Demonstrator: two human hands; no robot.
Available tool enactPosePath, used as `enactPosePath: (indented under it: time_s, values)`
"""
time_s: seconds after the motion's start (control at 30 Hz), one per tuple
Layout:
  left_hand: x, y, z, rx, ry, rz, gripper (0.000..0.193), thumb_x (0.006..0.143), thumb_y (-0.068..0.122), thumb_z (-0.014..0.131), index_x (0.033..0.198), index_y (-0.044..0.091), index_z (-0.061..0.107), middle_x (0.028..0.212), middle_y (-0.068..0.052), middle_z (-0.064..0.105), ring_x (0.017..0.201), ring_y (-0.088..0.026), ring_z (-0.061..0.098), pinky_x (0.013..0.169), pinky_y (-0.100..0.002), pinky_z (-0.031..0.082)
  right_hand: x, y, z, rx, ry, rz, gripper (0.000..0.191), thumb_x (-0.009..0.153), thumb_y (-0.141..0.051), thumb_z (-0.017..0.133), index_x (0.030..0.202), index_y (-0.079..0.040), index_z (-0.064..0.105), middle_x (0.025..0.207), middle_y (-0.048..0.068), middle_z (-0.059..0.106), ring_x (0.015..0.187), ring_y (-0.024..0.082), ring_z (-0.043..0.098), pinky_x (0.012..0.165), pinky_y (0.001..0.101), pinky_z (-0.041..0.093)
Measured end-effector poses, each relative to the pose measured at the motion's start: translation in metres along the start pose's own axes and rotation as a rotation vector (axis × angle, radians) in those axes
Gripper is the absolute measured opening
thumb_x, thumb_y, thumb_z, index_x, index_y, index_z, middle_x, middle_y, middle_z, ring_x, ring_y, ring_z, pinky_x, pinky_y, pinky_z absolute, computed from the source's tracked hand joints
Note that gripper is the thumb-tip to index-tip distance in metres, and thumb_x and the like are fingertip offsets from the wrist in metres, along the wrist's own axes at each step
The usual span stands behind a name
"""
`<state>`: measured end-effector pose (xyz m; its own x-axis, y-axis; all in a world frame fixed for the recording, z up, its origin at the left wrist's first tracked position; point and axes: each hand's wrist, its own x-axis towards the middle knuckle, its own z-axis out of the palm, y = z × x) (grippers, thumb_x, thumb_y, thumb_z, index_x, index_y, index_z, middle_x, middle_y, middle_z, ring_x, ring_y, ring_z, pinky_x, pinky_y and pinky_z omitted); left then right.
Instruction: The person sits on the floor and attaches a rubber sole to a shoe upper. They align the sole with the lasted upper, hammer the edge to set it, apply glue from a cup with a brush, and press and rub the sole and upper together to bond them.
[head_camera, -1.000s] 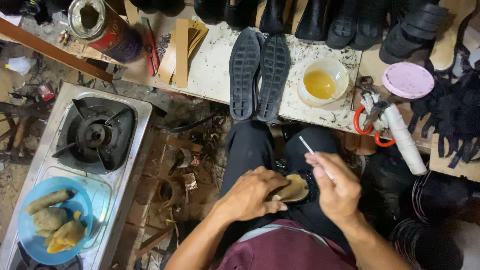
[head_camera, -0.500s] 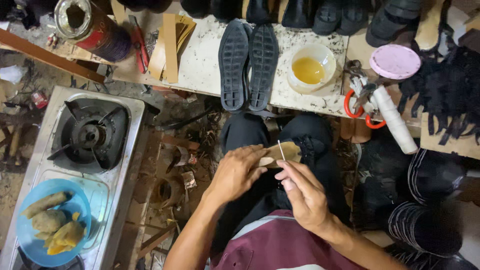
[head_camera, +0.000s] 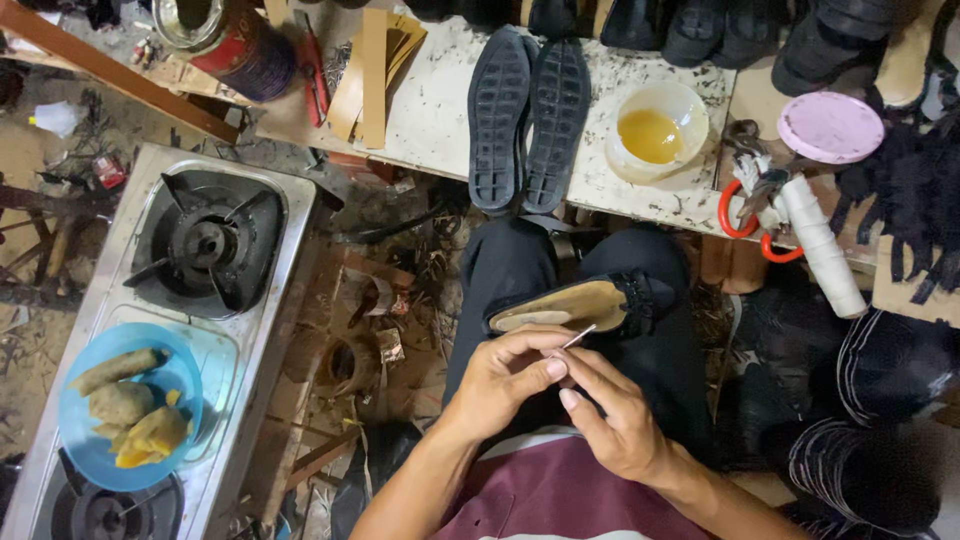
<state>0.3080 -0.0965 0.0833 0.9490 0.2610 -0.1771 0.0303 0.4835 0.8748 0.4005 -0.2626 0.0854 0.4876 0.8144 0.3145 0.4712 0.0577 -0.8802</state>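
Pinching a thin pale stick (head_camera: 578, 336) between both hands, my left hand (head_camera: 505, 375) and right hand (head_camera: 610, 420) meet fingertip to fingertip above my lap. Its lower end is hidden by my fingers, so what it is stays unclear. Just beyond, a black sandal with tan insole (head_camera: 580, 304) lies on my dark trousers (head_camera: 520, 270), its far side cut off by the straps.
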Motion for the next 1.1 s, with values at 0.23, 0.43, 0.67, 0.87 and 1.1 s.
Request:
enactPosePath:
  time_s: [0.23, 0.43, 0.67, 0.87, 1.1]
  values:
    - [-0.017, 0.008, -0.002, 0.488, 0.071, 0.146, 0.017, 0.098, 0.008, 0.067, 0.109, -0.001, 0.075, 0.104, -0.009, 0.076, 0.093, -0.016, 0.074, 0.084, -0.029, 0.058, -0.011, 0.010, 0.008, -0.001, 0.099, 0.254, 0.026, 0.095, -0.006, 0.068, 0.119, 0.002, 0.066, 0.101, 0.009, 0.078, 0.088, 0.013, 0.077, 0.080, 0.0270, 0.062]
    - [-0.023, 0.015, -0.003, 0.507, 0.181, 0.067, 0.017, 0.096, 0.009, 0.068, 0.106, -0.001, 0.076, 0.088, -0.009, 0.073, 0.078, -0.018, 0.070, 0.072, -0.030, 0.056, 0.003, 0.014, -0.002, 0.106, 0.265, 0.274, 0.036, 0.083, -0.008, 0.081, 0.113, 0.004, 0.064, 0.098, 0.012, 0.067, 0.082, 0.012, 0.065, 0.072, 0.0258, 0.055]
    - [-0.032, 0.017, -0.002, 0.625, 0.099, 0.208, 0.015, 0.095, 0.007, 0.070, 0.106, -0.001, 0.075, 0.091, -0.011, 0.074, 0.081, -0.022, 0.071, 0.072, -0.032, 0.055, 0.008, 0.018, -0.019, 0.133, 0.057, 0.264, 0.010, 0.088, -0.009, 0.078, 0.091, -0.002, 0.071, 0.088, 0.003, 0.072, 0.075, 0.009, 0.068, 0.067, 0.0221, 0.054]
    - [-0.036, 0.023, 0.004, 0.838, 0.088, 0.435, 0.015, 0.089, 0.005, 0.077, 0.103, 0.000, 0.075, 0.086, -0.011, 0.072, 0.071, -0.026, 0.068, 0.063, -0.036, 0.053, -0.009, 0.027, -0.031, 0.349, 0.009, 0.607, 0.011, 0.091, -0.008, 0.073, 0.085, 0.001, 0.074, 0.073, 0.003, 0.067, 0.062, 0.008, 0.061, 0.057, 0.0228, 0.049]
    - [-0.035, 0.029, 0.008, 0.903, 0.076, 0.548, 0.017, 0.088, 0.002, 0.074, 0.105, 0.000, 0.073, 0.088, -0.011, 0.071, 0.075, -0.026, 0.067, 0.067, -0.036, 0.054, -0.004, 0.014, -0.045, 0.235, 0.077, 0.615, 0.011, 0.090, -0.006, 0.073, 0.083, 0.002, 0.073, 0.072, 0.003, 0.067, 0.059, 0.008, 0.060, 0.054, 0.0227, 0.048]
